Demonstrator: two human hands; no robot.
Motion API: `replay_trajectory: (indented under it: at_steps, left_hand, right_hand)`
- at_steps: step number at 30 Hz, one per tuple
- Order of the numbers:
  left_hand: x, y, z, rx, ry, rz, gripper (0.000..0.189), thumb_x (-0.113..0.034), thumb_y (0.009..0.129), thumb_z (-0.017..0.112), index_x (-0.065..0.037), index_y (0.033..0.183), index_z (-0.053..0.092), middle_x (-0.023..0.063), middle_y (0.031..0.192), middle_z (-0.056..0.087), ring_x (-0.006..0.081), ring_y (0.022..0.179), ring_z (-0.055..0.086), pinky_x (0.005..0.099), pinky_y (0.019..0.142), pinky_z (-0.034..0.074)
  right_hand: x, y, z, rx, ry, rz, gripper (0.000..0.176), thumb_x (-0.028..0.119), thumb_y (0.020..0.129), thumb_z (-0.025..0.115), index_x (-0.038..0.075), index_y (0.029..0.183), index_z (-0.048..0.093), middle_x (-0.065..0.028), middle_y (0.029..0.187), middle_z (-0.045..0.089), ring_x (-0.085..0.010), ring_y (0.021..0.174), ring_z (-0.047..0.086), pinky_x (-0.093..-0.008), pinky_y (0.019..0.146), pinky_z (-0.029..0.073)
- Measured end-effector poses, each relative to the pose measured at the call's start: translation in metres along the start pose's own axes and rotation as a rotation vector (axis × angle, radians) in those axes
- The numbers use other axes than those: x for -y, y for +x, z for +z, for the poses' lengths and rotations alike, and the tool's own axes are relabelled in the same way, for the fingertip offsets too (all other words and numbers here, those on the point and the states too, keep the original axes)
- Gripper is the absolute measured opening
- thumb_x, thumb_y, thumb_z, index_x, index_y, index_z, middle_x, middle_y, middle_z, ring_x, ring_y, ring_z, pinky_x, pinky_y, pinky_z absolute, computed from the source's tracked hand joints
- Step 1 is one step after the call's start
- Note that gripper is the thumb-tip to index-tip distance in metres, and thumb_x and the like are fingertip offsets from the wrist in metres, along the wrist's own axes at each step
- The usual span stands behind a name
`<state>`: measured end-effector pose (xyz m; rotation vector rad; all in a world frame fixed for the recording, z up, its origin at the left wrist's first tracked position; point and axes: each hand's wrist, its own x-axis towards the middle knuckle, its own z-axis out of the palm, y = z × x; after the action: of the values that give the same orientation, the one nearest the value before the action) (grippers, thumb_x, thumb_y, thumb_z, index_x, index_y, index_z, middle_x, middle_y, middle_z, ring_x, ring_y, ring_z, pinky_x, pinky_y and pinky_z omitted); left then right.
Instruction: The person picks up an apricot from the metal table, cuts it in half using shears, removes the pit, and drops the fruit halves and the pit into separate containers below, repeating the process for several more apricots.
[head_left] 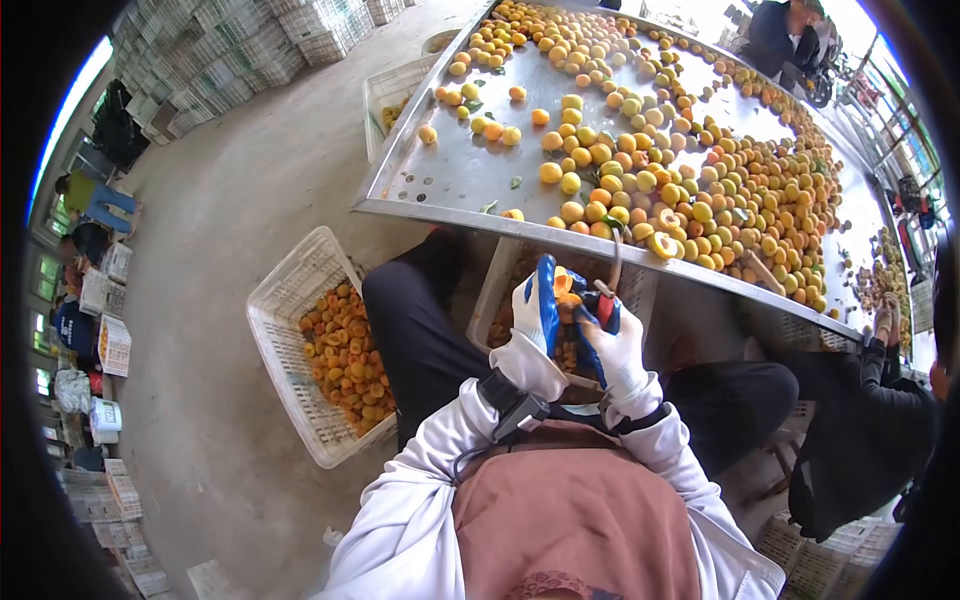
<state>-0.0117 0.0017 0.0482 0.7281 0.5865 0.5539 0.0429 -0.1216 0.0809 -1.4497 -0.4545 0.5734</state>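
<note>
White, blue-coated gloves [626, 362] cover the left hand [536, 318] and the right hand [612, 345], both at the centre of the frame. The left hand's fingers are curled around a cut apricot [566, 284], its orange flesh showing. The right hand is closed around the red handle of a knife [605, 303], its thin curved blade rising toward the table edge just above. Below the gloves, between dark-trousered knees, a crate [488, 300] is partly hidden by the hands and the overhanging table; its contents cannot be fully inspected. Left of centre, a white slatted crate [272, 335] holds many opened apricots [348, 355]. At the lower right, a person in dark clothing [850, 440] is seated close to the table.

The metal table [470, 170] fills the upper right, bearing numerous whole apricots [655, 180]; one cut half [662, 245] lies face up near its front edge. Farther off, another person [785, 40] is at the upper right, and stacked crates [230, 50] occupy the upper left.
</note>
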Motion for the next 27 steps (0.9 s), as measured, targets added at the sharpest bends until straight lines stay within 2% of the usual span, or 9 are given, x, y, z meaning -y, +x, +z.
replay_trajectory:
  at_steps: [3, 6, 12, 17, 19, 21, 24, 25, 27]
  left_hand:
    - [0.003, 0.005, -0.004, -0.058, 0.094, 0.036, 0.052, -0.053, 0.1, 0.057, -0.003, 0.095, 0.07, 0.0063, 0.083, 0.07, 0.0161, 0.073, 0.068, 0.0287, 0.066, 0.055]
    - [0.011, 0.007, 0.002, -0.093, 0.108, 0.033, 0.05, -0.05, 0.099, 0.06, -0.003, 0.091, 0.07, 0.0069, 0.08, 0.07, 0.0159, 0.069, 0.067, 0.0281, 0.063, 0.054]
    - [0.023, 0.01, 0.002, 0.096, 0.067, 0.087, 0.028, -0.027, 0.104, 0.057, 0.0, 0.106, 0.063, 0.0037, 0.09, 0.063, 0.0102, 0.08, 0.06, 0.0265, 0.074, 0.052]
    - [0.042, 0.001, 0.003, 0.002, 0.168, 0.118, 0.029, -0.027, 0.104, 0.057, 0.0, 0.107, 0.066, 0.0031, 0.089, 0.063, 0.009, 0.079, 0.058, 0.0247, 0.074, 0.052]
    - [0.031, 0.001, 0.006, 0.034, 0.243, 0.102, 0.031, -0.033, 0.103, 0.06, -0.003, 0.101, 0.068, 0.0016, 0.084, 0.064, 0.0083, 0.07, 0.059, 0.0237, 0.063, 0.051]
    - [0.013, -0.005, 0.012, -0.109, 0.228, -0.146, 0.041, -0.045, 0.099, 0.063, -0.005, 0.093, 0.069, 0.0019, 0.075, 0.064, 0.0106, 0.051, 0.057, 0.0254, 0.045, 0.045]
    - [-0.019, 0.001, -0.005, -0.192, 0.151, -0.118, 0.043, -0.045, 0.099, 0.062, -0.004, 0.093, 0.07, 0.0015, 0.07, 0.061, 0.0101, 0.044, 0.052, 0.0268, 0.039, 0.042]
    - [-0.048, -0.011, -0.003, -0.076, 0.109, -0.049, 0.043, -0.045, 0.098, 0.063, -0.002, 0.096, 0.069, 0.0025, 0.071, 0.062, 0.0118, 0.047, 0.052, 0.03, 0.045, 0.048]
    - [-0.088, -0.05, 0.003, 0.103, 0.537, 0.595, 0.044, -0.032, 0.097, 0.065, 0.001, 0.123, 0.052, 0.0016, 0.081, 0.053, 0.013, 0.067, 0.054, 0.0268, 0.063, 0.046]
  right_hand:
    - [-0.008, 0.002, -0.007, 0.146, -0.334, -0.109, 0.03, 0.01, 0.085, 0.078, 0.0, 0.109, 0.065, -0.0089, 0.09, 0.072, -0.0145, 0.085, 0.069, -0.029, 0.078, 0.054]
    - [-0.004, 0.002, -0.011, 0.085, -0.5, -0.2, 0.045, 0.014, 0.076, 0.082, 0.004, 0.114, 0.061, -0.0212, 0.097, 0.07, -0.039, 0.093, 0.07, -0.0397, 0.079, 0.056]
    - [0.006, 0.005, -0.019, 0.112, -0.667, -0.248, 0.05, 0.012, 0.073, 0.083, 0.004, 0.117, 0.06, -0.0204, 0.102, 0.069, -0.0402, 0.096, 0.068, -0.0419, 0.082, 0.055]
    - [-0.018, 0.002, -0.018, 0.016, -0.688, -0.238, 0.04, 0.012, 0.077, 0.08, 0.004, 0.111, 0.062, -0.0212, 0.095, 0.07, -0.0405, 0.09, 0.069, -0.0422, 0.079, 0.056]
    - [-0.022, 0.002, -0.02, -0.008, -0.625, -0.278, 0.031, 0.009, 0.08, 0.076, 0.003, 0.108, 0.064, -0.0207, 0.092, 0.069, -0.0401, 0.087, 0.069, -0.0418, 0.076, 0.055]
    - [-0.025, 0.006, -0.025, -0.097, -0.597, -0.285, 0.029, 0.012, 0.08, 0.076, 0.004, 0.106, 0.064, -0.02, 0.088, 0.069, -0.0401, 0.082, 0.069, -0.043, 0.071, 0.055]
    - [-0.025, 0.011, -0.044, -0.105, -0.717, -0.245, 0.026, 0.013, 0.081, 0.075, 0.006, 0.104, 0.066, -0.019, 0.086, 0.069, -0.0399, 0.08, 0.068, -0.0432, 0.07, 0.054]
    - [-0.028, 0.013, -0.052, -0.092, -0.772, -0.213, 0.026, 0.015, 0.082, 0.076, 0.006, 0.104, 0.066, -0.0188, 0.085, 0.069, -0.0399, 0.079, 0.068, -0.0434, 0.07, 0.054]
    - [-0.036, 0.017, -0.065, -0.064, -0.915, -0.108, 0.027, 0.022, 0.084, 0.076, 0.006, 0.102, 0.064, -0.0193, 0.083, 0.07, -0.0402, 0.078, 0.069, -0.0449, 0.069, 0.055]
